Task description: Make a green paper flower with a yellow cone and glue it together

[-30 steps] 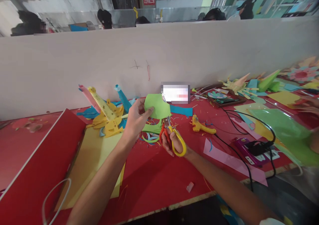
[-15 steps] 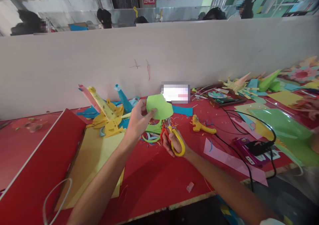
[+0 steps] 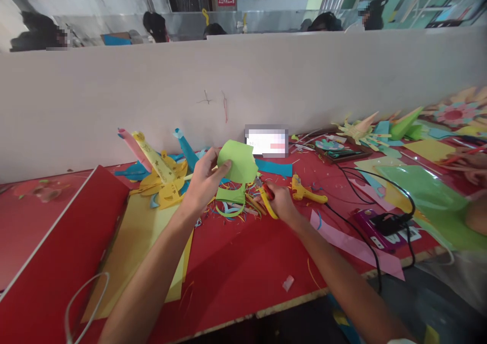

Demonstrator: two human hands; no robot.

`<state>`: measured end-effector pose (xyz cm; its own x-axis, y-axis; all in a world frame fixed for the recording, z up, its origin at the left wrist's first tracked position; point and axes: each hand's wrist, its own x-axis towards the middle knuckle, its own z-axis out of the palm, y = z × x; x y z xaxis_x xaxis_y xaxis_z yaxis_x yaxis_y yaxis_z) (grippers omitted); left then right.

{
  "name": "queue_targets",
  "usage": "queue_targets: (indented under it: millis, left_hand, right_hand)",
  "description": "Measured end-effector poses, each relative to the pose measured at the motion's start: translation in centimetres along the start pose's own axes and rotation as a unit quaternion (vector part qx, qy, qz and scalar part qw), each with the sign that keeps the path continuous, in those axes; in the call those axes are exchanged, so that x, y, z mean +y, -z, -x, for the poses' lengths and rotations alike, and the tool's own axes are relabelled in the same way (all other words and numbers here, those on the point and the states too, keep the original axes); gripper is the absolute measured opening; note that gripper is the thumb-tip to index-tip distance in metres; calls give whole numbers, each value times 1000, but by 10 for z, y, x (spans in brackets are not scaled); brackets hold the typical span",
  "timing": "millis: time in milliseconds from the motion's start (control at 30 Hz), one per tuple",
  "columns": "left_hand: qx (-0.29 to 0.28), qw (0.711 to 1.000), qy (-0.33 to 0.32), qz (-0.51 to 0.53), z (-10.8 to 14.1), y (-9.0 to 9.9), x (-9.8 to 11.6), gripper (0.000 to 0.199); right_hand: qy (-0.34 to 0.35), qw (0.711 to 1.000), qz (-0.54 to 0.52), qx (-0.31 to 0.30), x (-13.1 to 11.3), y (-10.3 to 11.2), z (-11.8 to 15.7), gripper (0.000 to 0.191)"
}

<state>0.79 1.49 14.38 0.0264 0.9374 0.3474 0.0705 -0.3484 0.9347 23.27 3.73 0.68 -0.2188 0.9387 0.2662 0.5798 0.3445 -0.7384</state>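
My left hand point(image 3: 205, 174) pinches the left edge of a piece of light green paper point(image 3: 239, 162), held up over the table. In my right hand point(image 3: 282, 200) are scissors with yellow and red handles point(image 3: 269, 204), their blades close to the paper's lower right edge. Whether the blades touch the paper cannot be made out. Beneath the paper lie green offcuts point(image 3: 231, 196) among thin, colourful scraps. A blue paper strip point(image 3: 274, 168) rests just behind my right hand.
On the red table are a yellow glue gun point(image 3: 307, 191), a pink paper strip point(image 3: 353, 245), a purple box point(image 3: 375, 228) with black cables, yellow sheets point(image 3: 140, 247) and paper cones point(image 3: 155, 156). A lit screen point(image 3: 268, 142) leans at the white partition point(image 3: 152, 90). Another person's hand point(image 3: 470, 159) is far right.
The scissors and my right hand have moved up and turned, the blades now at the paper's lower right. The green paper has rotated and shifted slightly left with my left hand.
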Motion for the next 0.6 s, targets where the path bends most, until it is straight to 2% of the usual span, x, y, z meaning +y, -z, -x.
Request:
queue_targets:
  millis: [67,167,267,400,600]
  left_hand:
    - [-15,1000,-3,-5,1,1,4,31]
    - [3,1000,-14,-22,1,3,6,29]
    - [14,999,-21,-35,1,6,6,26]
    - [-7,996,-37,-76,1,11,9,19]
    - [-26,985,-61,-158,-3,14,2,13]
  right_hand:
    - [-6,990,144,-12,6,4,-5,42]
    - [-12,971,234,-39,11,2,-9,33]
    - [14,975,218,-42,18,-1,-10,22]
    - [56,978,200,-19,33,1,-12,17]
    - [82,976,203,-21,42,1,-14,21]
